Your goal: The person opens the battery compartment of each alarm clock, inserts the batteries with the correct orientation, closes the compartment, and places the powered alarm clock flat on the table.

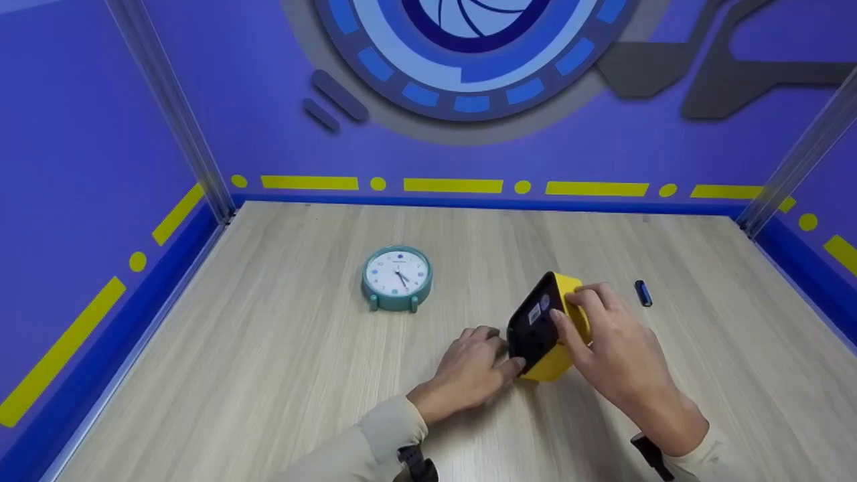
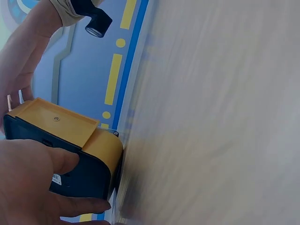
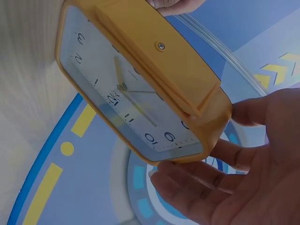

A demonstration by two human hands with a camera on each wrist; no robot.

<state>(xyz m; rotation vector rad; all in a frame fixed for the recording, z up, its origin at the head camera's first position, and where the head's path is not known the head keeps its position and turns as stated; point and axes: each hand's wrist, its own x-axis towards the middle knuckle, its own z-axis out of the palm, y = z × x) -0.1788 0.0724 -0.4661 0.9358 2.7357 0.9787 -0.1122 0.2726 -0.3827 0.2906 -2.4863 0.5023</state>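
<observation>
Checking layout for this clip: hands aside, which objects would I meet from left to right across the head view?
Round teal-rimmed clock with a white face → yellow, round-cornered clock with a black back → small blue-and-black oblong object.

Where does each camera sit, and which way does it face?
Head: on the head, facing forward and down over the table; left hand and right hand show.
Left wrist: worn there, facing the yellow clock's black back; both hands show.
Right wrist: worn there, facing its dial; both hands show.
Both wrist views share the clock's screw.
</observation>
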